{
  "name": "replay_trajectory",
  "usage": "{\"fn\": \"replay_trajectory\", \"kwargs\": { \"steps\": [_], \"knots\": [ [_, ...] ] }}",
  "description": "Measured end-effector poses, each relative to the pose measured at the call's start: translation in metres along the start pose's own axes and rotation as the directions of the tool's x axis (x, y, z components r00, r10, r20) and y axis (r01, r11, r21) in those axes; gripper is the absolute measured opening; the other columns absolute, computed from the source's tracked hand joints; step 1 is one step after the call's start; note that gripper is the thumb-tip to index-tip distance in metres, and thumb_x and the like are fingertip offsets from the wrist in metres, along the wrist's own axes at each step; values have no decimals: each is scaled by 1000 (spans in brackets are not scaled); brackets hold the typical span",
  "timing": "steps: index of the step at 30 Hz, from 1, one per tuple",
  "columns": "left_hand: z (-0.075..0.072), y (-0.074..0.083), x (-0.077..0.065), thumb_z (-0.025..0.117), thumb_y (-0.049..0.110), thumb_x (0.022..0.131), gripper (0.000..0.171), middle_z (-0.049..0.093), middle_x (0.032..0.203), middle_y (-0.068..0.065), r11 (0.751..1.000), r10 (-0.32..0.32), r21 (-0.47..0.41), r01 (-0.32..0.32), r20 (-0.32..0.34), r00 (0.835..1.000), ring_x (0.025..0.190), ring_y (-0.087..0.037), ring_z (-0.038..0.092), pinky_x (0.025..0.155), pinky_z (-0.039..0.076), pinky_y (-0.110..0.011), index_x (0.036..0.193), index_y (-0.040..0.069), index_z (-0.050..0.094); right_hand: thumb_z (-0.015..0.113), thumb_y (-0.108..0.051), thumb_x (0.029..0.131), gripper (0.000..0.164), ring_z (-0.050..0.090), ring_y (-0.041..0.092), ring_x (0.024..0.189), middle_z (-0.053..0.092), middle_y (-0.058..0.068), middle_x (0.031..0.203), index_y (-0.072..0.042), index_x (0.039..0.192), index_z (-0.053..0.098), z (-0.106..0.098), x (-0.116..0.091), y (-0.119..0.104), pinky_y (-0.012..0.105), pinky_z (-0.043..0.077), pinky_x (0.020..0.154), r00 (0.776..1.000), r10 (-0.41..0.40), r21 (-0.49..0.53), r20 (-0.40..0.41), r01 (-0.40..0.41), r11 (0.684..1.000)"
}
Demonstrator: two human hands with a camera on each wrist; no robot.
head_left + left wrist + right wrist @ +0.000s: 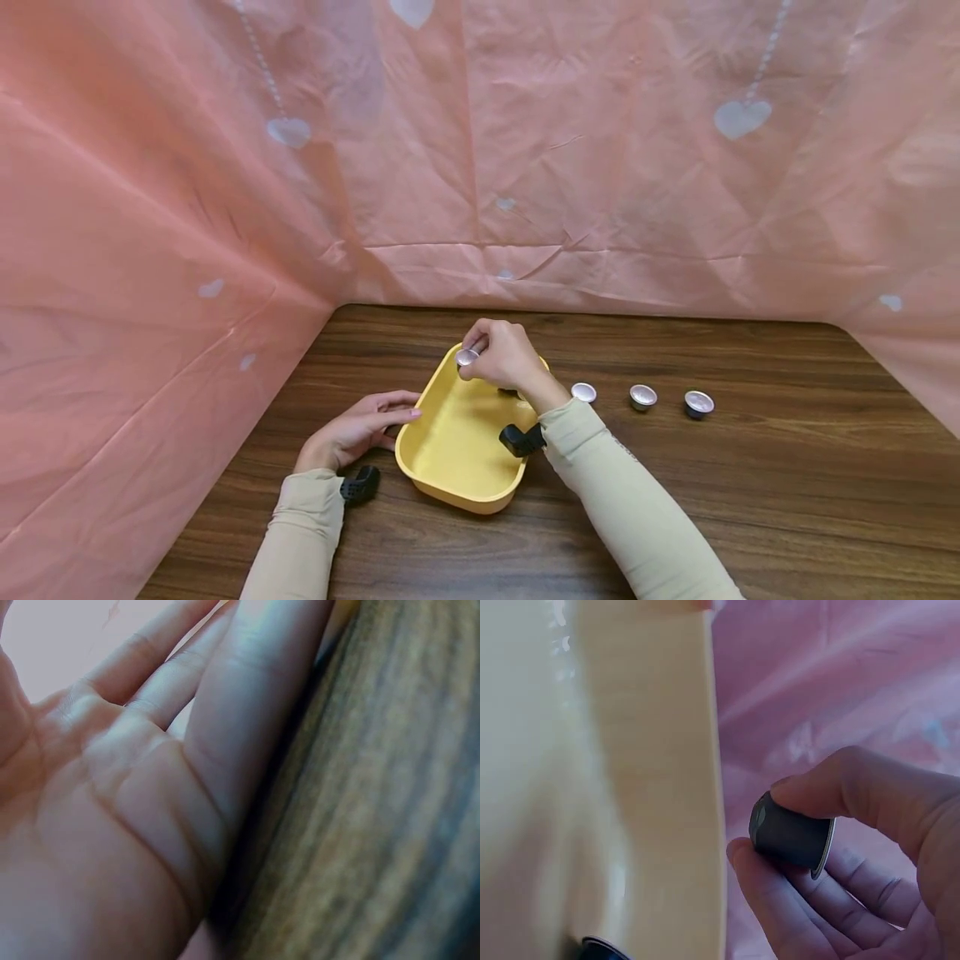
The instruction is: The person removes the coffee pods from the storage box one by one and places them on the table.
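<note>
My right hand (506,358) pinches a coffee capsule (791,834) between thumb and fingers, above the far end of a yellow bin (457,442). The capsule's silvery lid shows in the head view, its dark body in the right wrist view. Inside the bin, partly hidden, lies another dark capsule (600,949). My left hand (360,429) is at the bin's left side, fingers extended and one fingertip at the rim. In the left wrist view the palm shows with nothing in it, its edge close along the wooden table.
Three more capsules stand in a row right of the bin: a near one (583,392) beside my right wrist, a middle one (642,397) and a far right one (699,404). Pink cloth (600,167) with hearts hangs behind and left of the wooden table (787,483).
</note>
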State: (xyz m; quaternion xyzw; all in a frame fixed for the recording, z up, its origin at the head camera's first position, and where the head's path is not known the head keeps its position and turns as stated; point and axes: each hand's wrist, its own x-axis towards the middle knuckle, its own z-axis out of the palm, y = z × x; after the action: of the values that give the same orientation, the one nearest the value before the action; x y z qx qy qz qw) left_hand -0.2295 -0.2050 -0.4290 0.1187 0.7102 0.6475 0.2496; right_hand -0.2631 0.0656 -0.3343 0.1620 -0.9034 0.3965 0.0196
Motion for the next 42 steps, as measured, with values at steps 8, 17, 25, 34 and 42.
{"fn": "replay_trajectory", "kwargs": {
  "steps": [8, 17, 25, 34, 42],
  "knots": [
    [1, 1, 3, 63, 24, 107, 54, 71, 131, -1, 1000, 1, 25, -1, -5, 1000, 115, -15, 71, 88, 64, -39, 154, -1, 52, 90, -12, 73, 28, 69, 13, 83, 76, 3, 93, -14, 96, 76, -17, -13, -7, 25, 53, 77, 999, -44, 40, -6, 44, 998],
    [1, 1, 4, 63, 22, 108, 53, 71, 128, 0, 1000, 17, 13, -17, 15, 1000, 111, -16, 73, 88, 65, -41, 153, -4, 51, 90, -9, 73, 31, 72, 16, 83, 78, 5, 95, -11, 101, 78, -37, -33, 1, 27, 56, 78, 997, -77, 57, -24, 78, 995],
    [-1, -1, 0, 61, 20, 109, 51, 71, 125, 0, 1000, 21, -2, -21, 30, 999, 108, -17, 74, 87, 66, -42, 153, -5, 51, 91, -8, 74, 32, 75, 15, 82, 80, 6, 98, -10, 103, 78, -49, -48, 17, 27, 57, 76, 999, -35, 76, -21, 37, 996],
    [2, -1, -1, 61, 20, 109, 53, 71, 126, -2, 1000, 20, 5, -20, 34, 999, 108, -18, 75, 88, 66, -42, 152, -7, 49, 90, -7, 74, 32, 74, 21, 86, 79, 5, 95, -11, 104, 78, -60, -67, 36, 30, 55, 77, 999, -10, 88, -30, 12, 996],
    [2, 0, -2, 59, 21, 110, 51, 72, 124, 0, 1000, 27, 13, -27, 33, 999, 108, -17, 74, 88, 65, -41, 152, -7, 49, 89, -6, 74, 33, 72, 16, 83, 78, 5, 93, -10, 105, 78, -73, -77, 55, 30, 56, 78, 1000, -14, 73, -28, 16, 997]
  ]
}}
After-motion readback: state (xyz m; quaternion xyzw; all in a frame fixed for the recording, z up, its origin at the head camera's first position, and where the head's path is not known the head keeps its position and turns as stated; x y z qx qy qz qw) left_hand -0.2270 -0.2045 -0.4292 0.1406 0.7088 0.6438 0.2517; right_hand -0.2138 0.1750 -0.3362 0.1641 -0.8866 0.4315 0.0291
